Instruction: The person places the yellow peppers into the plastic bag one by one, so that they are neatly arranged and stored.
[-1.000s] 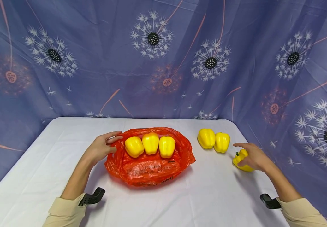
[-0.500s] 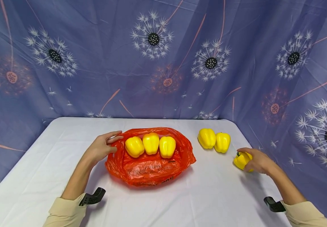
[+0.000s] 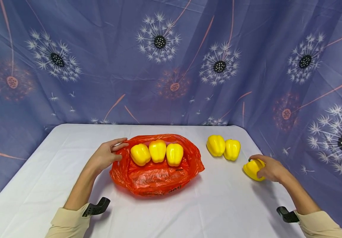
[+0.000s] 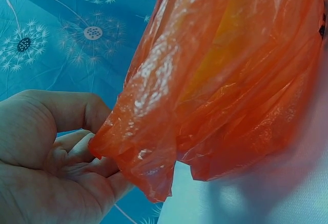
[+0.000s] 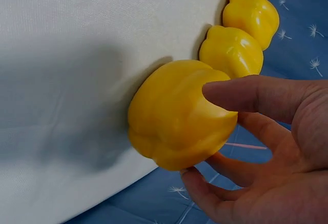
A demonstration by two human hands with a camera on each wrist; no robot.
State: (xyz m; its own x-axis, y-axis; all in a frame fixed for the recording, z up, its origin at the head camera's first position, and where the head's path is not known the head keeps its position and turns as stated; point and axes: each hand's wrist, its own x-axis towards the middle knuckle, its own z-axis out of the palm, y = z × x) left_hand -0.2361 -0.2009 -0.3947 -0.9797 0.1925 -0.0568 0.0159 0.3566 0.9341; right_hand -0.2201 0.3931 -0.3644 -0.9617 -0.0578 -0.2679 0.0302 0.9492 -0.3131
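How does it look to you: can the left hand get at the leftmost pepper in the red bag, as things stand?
Probably yes. The left hand is at the left rim of the red bag, the leftmost pepper sits just inside, and the open mouth leaves it uncovered from above.

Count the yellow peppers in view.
6: three peppers in the red bag, two peppers together at the back right of the table, one pepper gripped by the right hand. The bag may hide more.
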